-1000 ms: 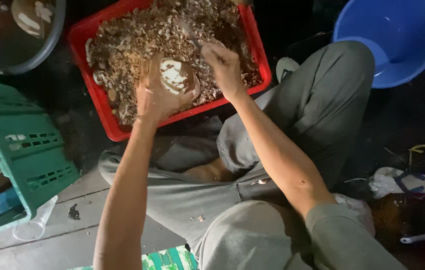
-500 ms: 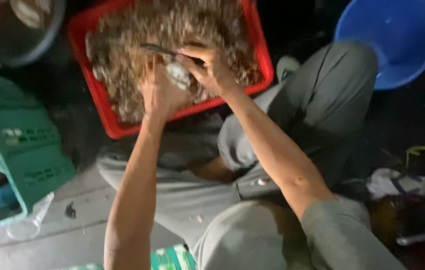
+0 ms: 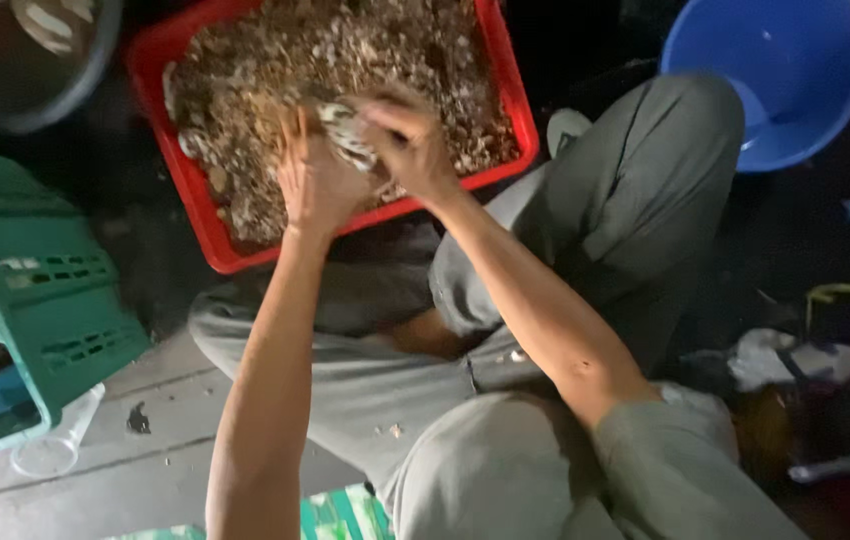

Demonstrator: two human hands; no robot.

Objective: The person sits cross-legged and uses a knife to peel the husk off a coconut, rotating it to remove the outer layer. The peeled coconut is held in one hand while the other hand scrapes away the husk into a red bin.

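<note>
**Red crate, one shell between both hands**

Red plastic crate [image 3: 215, 240] sits just past my knees, so the heap of brown shells is in easy reach. My left hand [image 3: 313, 180] cups a pale, whitish shell [image 3: 350, 140] above the heap, fingers curled round it. My right hand [image 3: 415, 145] closes on it from the other side, bracing it. Blur hides its finer detail. A blue tub [image 3: 775, 70] waits at my right, a green basket [image 3: 35, 290] at my left.

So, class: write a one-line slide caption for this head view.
Both hands, left and right, grip a pale shell over a red tray.
</note>
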